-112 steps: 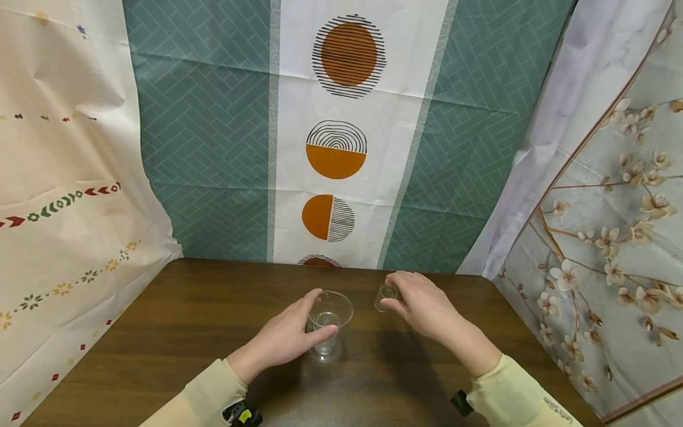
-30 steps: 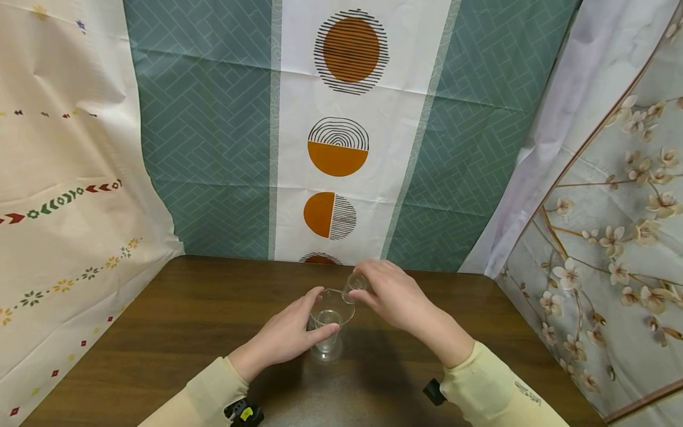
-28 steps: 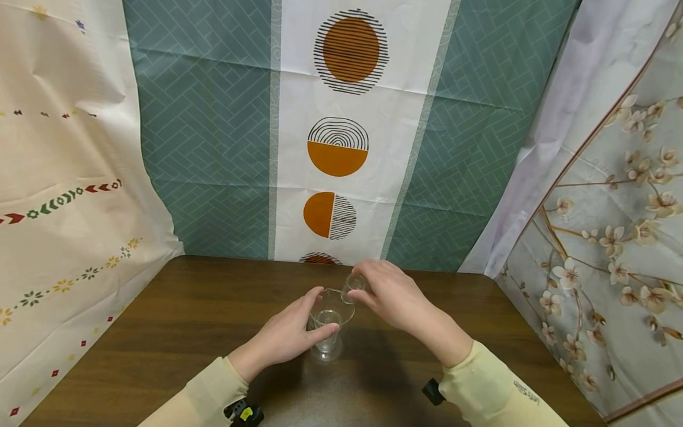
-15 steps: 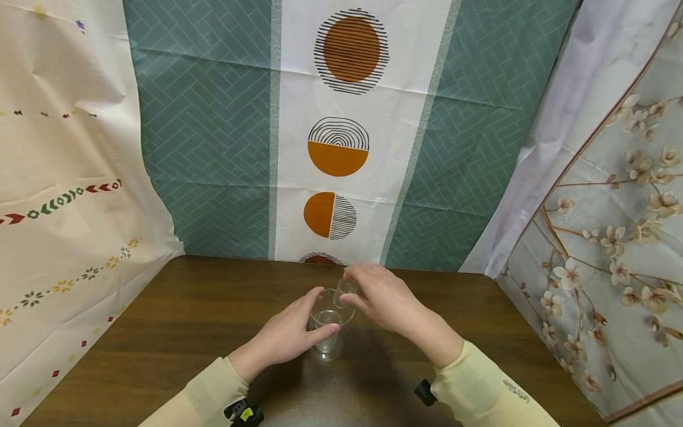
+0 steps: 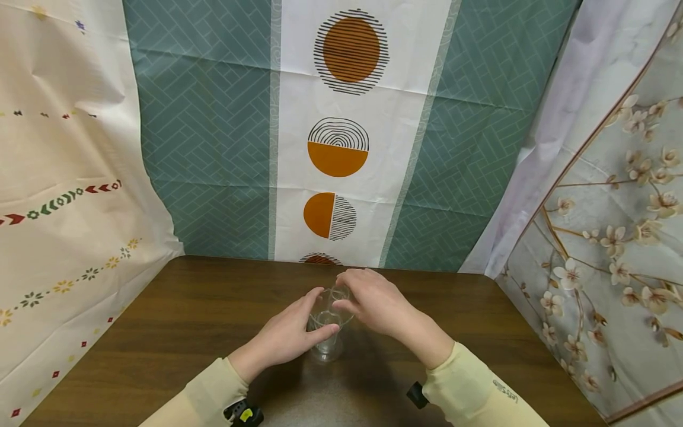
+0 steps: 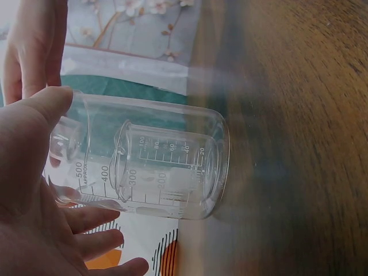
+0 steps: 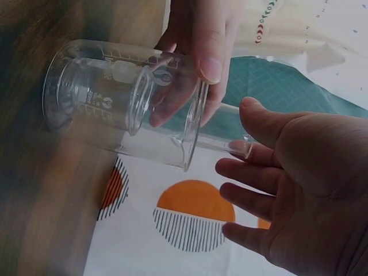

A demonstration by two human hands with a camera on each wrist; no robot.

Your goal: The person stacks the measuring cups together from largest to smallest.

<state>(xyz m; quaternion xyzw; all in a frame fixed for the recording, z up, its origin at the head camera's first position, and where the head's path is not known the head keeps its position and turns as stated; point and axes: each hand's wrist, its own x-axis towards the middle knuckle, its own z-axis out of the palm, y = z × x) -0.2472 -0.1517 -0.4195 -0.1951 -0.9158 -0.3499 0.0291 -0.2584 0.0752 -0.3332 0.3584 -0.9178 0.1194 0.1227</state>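
A large clear glass beaker (image 5: 326, 354) with a printed scale stands upright on the table. Inside it sits a smaller graduated beaker (image 6: 164, 149), also upright. My left hand (image 5: 285, 333) holds the large beaker near its rim, thumb on the near side and fingers at the far side. Between thumb and fingers my right hand (image 5: 379, 301) pinches a still smaller clear beaker (image 7: 225, 131). That one is at the large beaker's mouth, its lower end inside the rim and above the middle beaker, as both wrist views show.
The brown wooden table (image 5: 176, 332) extends around the beakers. A green and white patterned cloth (image 5: 213, 148) hangs behind its back edge. Cream cloth (image 5: 69, 249) hangs at the left and a floral cloth (image 5: 603, 255) at the right.
My right hand has carried the smallest beaker leftward from the table's right part, over the large beaker's rim and into its mouth. My left hand has stayed in place on the large beaker.
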